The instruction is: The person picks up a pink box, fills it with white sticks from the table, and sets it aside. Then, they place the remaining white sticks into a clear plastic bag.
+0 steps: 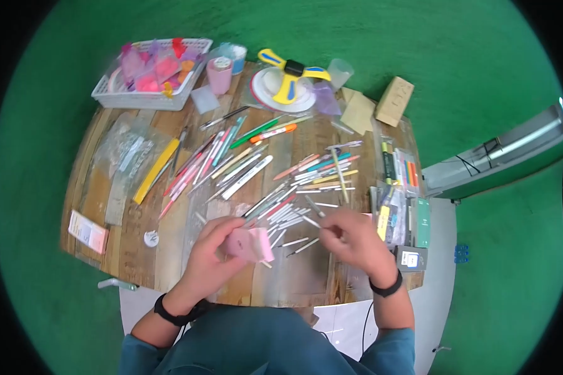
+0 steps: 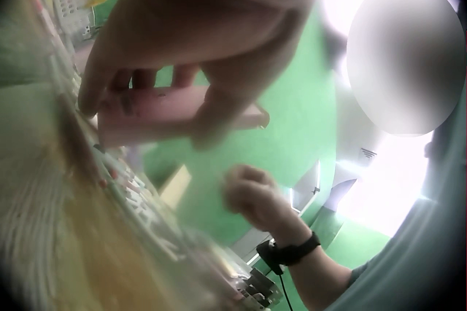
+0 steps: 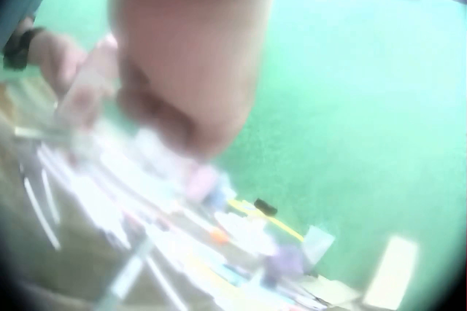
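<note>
My left hand (image 1: 214, 251) grips a pink box (image 1: 248, 244), its fingers and thumb on opposite sides. One end of the box faces right, towards my right hand. In the left wrist view the pink box (image 2: 149, 115) sits between thumb and fingers, a little above the table. My right hand (image 1: 353, 240) hovers to the right of the box with its fingers curled. A grey pen (image 1: 314, 205) and a white stick (image 1: 310, 221) reach up to its edge; I cannot tell whether it pinches one. Below both hands lie several white sticks (image 1: 288, 215) and pens.
Coloured pens (image 1: 197, 162) spread across the wooden table (image 1: 144, 269). A white basket (image 1: 141, 100) of pink items stands at the back left, beside a pink cup (image 1: 219, 76). A yellow three-armed spinner (image 1: 288, 72) lies on plates. Boxes and packets (image 1: 410, 219) line the right edge.
</note>
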`<state>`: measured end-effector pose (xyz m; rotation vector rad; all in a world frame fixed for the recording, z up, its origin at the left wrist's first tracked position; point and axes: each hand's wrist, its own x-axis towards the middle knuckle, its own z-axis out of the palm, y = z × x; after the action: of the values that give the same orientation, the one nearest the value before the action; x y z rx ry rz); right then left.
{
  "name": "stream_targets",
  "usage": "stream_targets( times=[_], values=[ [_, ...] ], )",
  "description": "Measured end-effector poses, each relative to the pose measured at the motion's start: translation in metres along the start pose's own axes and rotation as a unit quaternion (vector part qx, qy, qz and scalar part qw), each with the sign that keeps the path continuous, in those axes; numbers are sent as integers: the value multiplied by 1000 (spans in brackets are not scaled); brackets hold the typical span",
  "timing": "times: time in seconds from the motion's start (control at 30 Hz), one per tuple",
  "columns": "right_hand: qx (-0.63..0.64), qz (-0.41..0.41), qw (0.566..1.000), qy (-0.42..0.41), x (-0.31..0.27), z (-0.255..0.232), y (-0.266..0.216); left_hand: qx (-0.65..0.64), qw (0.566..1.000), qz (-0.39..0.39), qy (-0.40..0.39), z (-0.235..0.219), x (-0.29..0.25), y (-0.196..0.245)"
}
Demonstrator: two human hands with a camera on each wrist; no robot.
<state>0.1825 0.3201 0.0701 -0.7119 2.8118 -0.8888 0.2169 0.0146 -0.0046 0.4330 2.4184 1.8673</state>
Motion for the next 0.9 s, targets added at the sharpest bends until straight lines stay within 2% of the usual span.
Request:
stream_targets(
  times=[0.07,0.17,0.2,0.23,0.3,0.33,0.47,0.53,0.63,0.77,0.83,0.9],
  values=[
    [133,19,985,112,-13,-8,-25,9,1000,-8,15,5,1,5],
    [214,-26,968,131,-25,-10,-56,29,999,9,24,11,2,1],
    [165,-65,976,125,-26,-9,-59,21,999,7,26,13,2,1],
    [169,-64,975,127,-25,-10,-63,13,1000,5,25,14,2,1],
    [91,-111,987,75,-20,-13,-70,31,999,9,26,17,1,4],
    [53,-119,988,86,-17,-9,-71,46,998,14,30,18,1,5],
    [49,-121,988,78,-12,6,-66,67,997,14,23,21,-1,6],
    [-7,-120,990,71,-8,11,-67,97,994,38,26,24,-2,4],
    [-21,-132,986,98,0,29,-60,79,997,16,9,26,-2,10],
    [13,-122,982,145,12,33,-63,55,998,19,5,25,-3,3],
    [137,-53,980,134,9,23,-66,-87,995,-50,-12,22,-5,-1],
    [136,-54,980,133,8,20,-61,-130,989,-68,-25,19,-4,-2]
  ],
)
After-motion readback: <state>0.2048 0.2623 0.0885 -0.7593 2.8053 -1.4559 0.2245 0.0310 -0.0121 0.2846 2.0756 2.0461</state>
